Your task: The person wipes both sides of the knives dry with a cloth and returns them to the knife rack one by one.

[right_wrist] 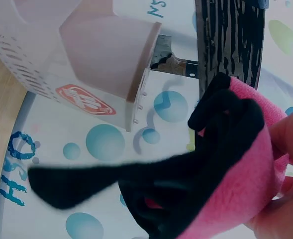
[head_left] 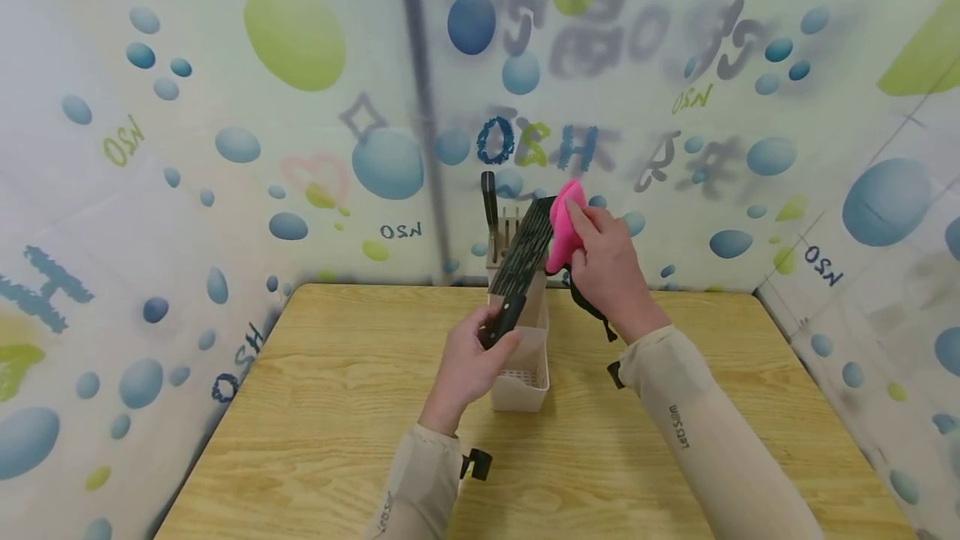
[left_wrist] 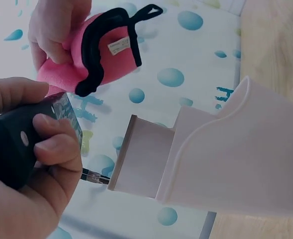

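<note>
My left hand [head_left: 467, 363] grips the black riveted handle of a kitchen knife [head_left: 523, 250], its broad, dark streaked blade tilted up and away. In my right hand [head_left: 611, 263] is a bunched pink cloth [head_left: 567, 227] with black trim, pinched between thumb and fingers. The cloth meets the far end of the blade at its right edge. In the right wrist view, the black trim and a hanging strap hide part of the blade [right_wrist: 230, 40]. Behind the knife stands a pale knife holder [head_left: 519, 397], partly covered by blade and left hand.
Another black-handled knife [head_left: 489, 200] stands upright in the slotted top of the holder. The wooden table [head_left: 337, 373] ends against a patterned backdrop [head_left: 315, 157] with blue and green dots. A wrist camera mount [head_left: 477, 464] sits by the left sleeve.
</note>
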